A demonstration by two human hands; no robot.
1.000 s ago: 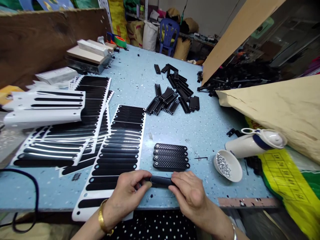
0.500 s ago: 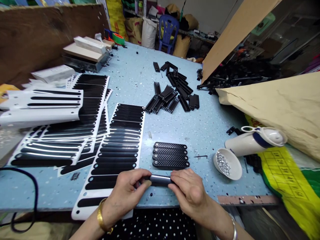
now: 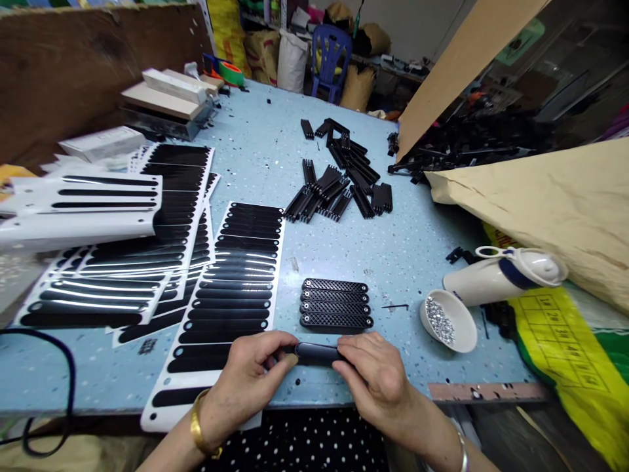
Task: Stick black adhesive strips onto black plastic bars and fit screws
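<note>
Between my two hands, near the table's front edge, is a dark, smooth-topped bar (image 3: 317, 353) with rounded sides. My left hand (image 3: 260, 367) pinches its left end between thumb and fingers. At the other end, my right hand (image 3: 376, 370) is closed with fingers on top and thumb below; both ends of the bar are hidden. Just beyond lie several black textured bars (image 3: 337, 305) side by side, with a bright metal piece at their ends. A sheet of black strip stickers (image 3: 228, 288) reaches under my left forearm.
More sticker sheets (image 3: 118, 288) overlap at the left. Several loose black ribbed parts (image 3: 339, 170) are heaped farther back. To the right are a white bowl (image 3: 464, 324) of small metal pieces, a white bottle (image 3: 484, 285) lying tilted and a thin black hex key (image 3: 396, 307).
The bar has tilted slightly between my hands, and the bright reflection on its top has dimmed. My right hand has shifted slightly to the right.
</note>
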